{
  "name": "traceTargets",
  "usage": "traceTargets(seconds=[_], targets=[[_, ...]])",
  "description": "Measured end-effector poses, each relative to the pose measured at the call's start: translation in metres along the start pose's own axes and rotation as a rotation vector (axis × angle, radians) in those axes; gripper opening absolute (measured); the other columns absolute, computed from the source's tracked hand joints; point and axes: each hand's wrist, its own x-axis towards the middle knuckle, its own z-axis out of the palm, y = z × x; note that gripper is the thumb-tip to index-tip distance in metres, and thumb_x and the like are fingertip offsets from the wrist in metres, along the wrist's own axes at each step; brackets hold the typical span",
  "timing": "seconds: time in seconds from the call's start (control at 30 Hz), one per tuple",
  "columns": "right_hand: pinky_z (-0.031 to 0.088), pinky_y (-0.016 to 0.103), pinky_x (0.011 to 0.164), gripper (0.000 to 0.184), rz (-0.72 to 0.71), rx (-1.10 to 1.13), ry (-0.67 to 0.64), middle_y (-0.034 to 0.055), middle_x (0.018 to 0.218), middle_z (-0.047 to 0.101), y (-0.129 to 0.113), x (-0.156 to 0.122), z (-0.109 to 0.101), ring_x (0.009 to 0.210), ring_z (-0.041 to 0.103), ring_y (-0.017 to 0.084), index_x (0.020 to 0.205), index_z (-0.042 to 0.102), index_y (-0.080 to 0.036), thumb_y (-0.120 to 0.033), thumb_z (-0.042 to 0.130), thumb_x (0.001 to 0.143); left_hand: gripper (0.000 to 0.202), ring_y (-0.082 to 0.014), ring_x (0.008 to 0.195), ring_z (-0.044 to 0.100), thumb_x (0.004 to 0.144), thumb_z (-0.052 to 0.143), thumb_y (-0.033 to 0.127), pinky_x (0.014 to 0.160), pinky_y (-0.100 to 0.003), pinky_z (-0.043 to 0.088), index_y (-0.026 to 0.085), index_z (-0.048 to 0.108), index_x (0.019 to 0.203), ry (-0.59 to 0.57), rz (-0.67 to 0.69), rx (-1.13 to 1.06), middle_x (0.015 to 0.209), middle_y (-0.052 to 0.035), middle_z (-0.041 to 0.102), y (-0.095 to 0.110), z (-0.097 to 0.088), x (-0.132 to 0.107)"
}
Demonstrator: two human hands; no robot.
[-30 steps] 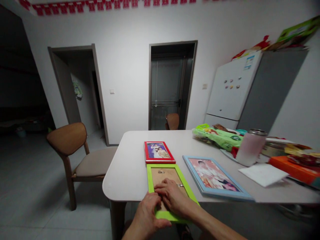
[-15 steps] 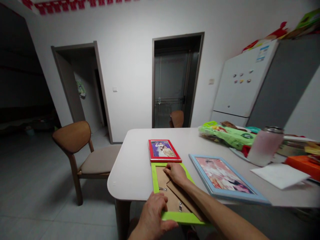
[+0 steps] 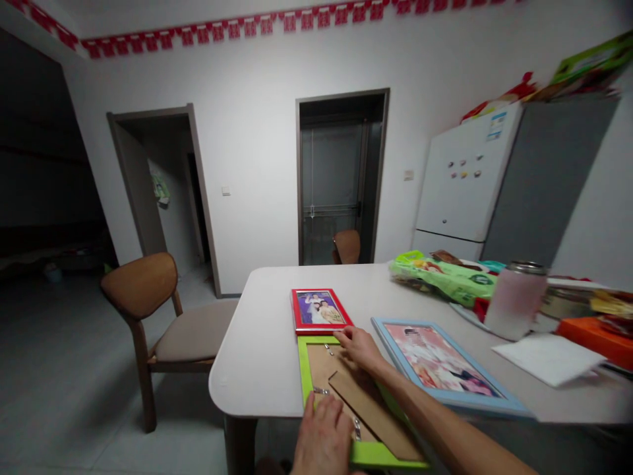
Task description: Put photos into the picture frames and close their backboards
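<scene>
Table (image 3: 257,356): green frame (image 3: 301,369) face down at near edge.
Change: left hand (image 3: 324,432) and right hand (image 3: 360,343), earlier together, now apart.
Left: flat on backing (image 3: 321,366).
Right: fingertips press far edge.
Frames: three, counting green, red frame (image 3: 319,309), blue frame (image 3: 435,359).

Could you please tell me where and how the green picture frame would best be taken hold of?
Probably by its near short edge, coming from the person's side. The green frame lies flat and face down, and that end seems to overhang the table edge, which leaves room to hook under it. The red frame sits right at its far end.
</scene>
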Motion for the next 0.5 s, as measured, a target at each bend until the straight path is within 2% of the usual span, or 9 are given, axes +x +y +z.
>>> traceTargets(seconds=[0.13, 0.23, 0.3, 0.37, 0.4, 0.43, 0.5], targets=[[0.037, 0.021, 0.052, 0.029, -0.028, 0.115, -0.027, 0.0014, 0.064, 0.061, 0.016, -0.024, -0.04, 0.058, 0.054, 0.012, 0.066, 0.057, -0.016, -0.036, 0.039, 0.071, 0.055, -0.0329, 0.117, 0.03, 0.053, 0.066, 0.015, 0.098, -0.05, 0.018, 0.008, 0.049, 0.105, -0.105, -0.008, 0.016, 0.124, -0.02, 0.04, 0.017, 0.008, 0.013], [0.037, 0.021, 0.047, 0.027, 0.095, 0.375, 0.022, 0.001, 0.062, 0.059, 0.03, -0.048, -0.067, 0.052, 0.052, 0.011, 0.07, 0.056, -0.016, -0.039, 0.042, 0.069, 0.055, -0.0307, 0.117, 0.031, 0.054, 0.055, 0.006, 0.098, -0.046, 0.022, 0.007, 0.047, 0.108, -0.09, -0.021, -0.033, 0.125, -0.0195, 0.039, 0.021, 0.004, 0.012], [0.035, 0.021, 0.044, 0.027, 0.211, 0.615, 0.111, -0.0012, 0.058, 0.055, 0.037, -0.065, -0.075, 0.046, 0.047, 0.009, 0.074, 0.055, -0.016, -0.04, 0.047, 0.066, 0.059, -0.0302, 0.116, 0.032, 0.051, 0.054, 0.005, 0.099, -0.045, 0.022, 0.008, 0.046, 0.11, -0.04, -0.029, -0.077, 0.124, -0.0187, 0.04, 0.024, -0.007, 0.01], [0.034, 0.02, 0.042, 0.025, 0.298, 0.804, 0.147, -0.0029, 0.054, 0.052, 0.037, -0.082, -0.071, 0.043, 0.045, 0.008, 0.074, 0.054, -0.017, -0.04, 0.049, 0.065, 0.059, -0.029, 0.114, 0.036, 0.051, 0.053, 0.007, 0.098, -0.044, 0.024, 0.011, 0.046, 0.109, 0.052, -0.033, -0.155, 0.121, -0.0158, 0.045, 0.029, -0.022, 0.01], [0.034, 0.019, 0.041, 0.025, 0.333, 0.884, 0.109, -0.0032, 0.053, 0.051, 0.034, -0.091, -0.063, 0.042, 0.044, 0.007, 0.073, 0.054, -0.018, -0.04, 0.049, 0.065, 0.055, -0.0277, 0.11, 0.04, 0.053, 0.053, 0.008, 0.096, -0.043, 0.027, 0.014, 0.046, 0.107, 0.112, -0.037, -0.215, 0.116, -0.0136, 0.049, 0.034, -0.029, 0.011], [0.034, 0.019, 0.041, 0.025, 0.362, 0.942, 0.024, -0.0026, 0.052, 0.051, 0.03, -0.098, -0.054, 0.042, 0.045, 0.008, 0.071, 0.054, -0.017, -0.042, 0.048, 0.066, 0.048, -0.0262, 0.107, 0.043, 0.056, 0.052, 0.011, 0.093, -0.042, 0.031, 0.016, 0.047, 0.104, 0.175, -0.041, -0.289, 0.112, -0.0114, 0.052, 0.039, -0.035, 0.012], [0.034, 0.02, 0.039, 0.034, 0.386, 1.057, -0.26, -0.0001, 0.054, 0.054, 0.016, -0.112, -0.03, 0.042, 0.047, 0.009, 0.076, 0.056, -0.017, -0.047, 0.042, 0.069, 0.029, -0.0236, 0.103, 0.047, 0.064, 0.05, 0.018, 0.088, -0.037, 0.036, 0.019, 0.049, 0.094, 0.309, -0.044, -0.478, 0.108, -0.0083, 0.054, 0.053, -0.042, 0.015]])
